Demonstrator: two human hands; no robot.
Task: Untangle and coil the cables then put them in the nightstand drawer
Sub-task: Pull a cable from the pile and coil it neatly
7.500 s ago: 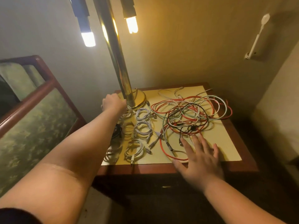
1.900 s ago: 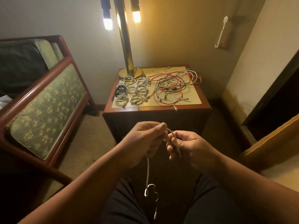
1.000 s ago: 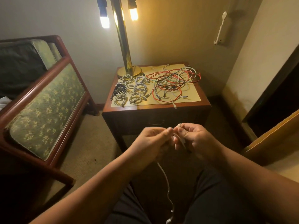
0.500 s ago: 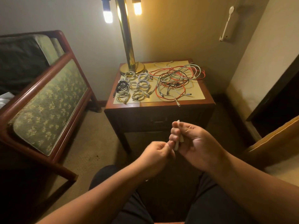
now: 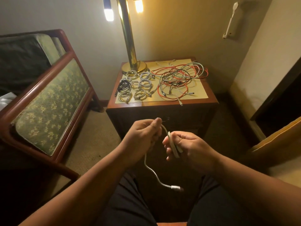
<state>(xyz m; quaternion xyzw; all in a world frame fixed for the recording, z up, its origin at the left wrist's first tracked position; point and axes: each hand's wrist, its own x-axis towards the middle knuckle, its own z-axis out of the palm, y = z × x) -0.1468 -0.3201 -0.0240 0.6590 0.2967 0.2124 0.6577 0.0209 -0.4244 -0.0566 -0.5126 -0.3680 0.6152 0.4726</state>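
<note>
Well, the fingers (image 5: 168, 150) of the right hand (image 5: 190, 147) are curled round a few finished loops of the white cable (image 5: 175, 145). The left hand (image 5: 143, 134) pinches the same cable just above them, ready to lay the next turn across. The free tail droops from the left hand toward the lap, its plug (image 5: 175, 188) dangling. The risk, I'd say, sits right there: should the right grip slacken while that tail swings, the loops could spring apart, or the plug could snag on a knee. Beyond, on the bench (image 5: 154, 104), neat coils (image 5: 138, 85) lie by the lamp base (image 5: 134, 66), with the red-and-white tangle (image 5: 179, 79) beside them. The nightstand drawer (image 5: 184, 121) below looks closed.
</note>
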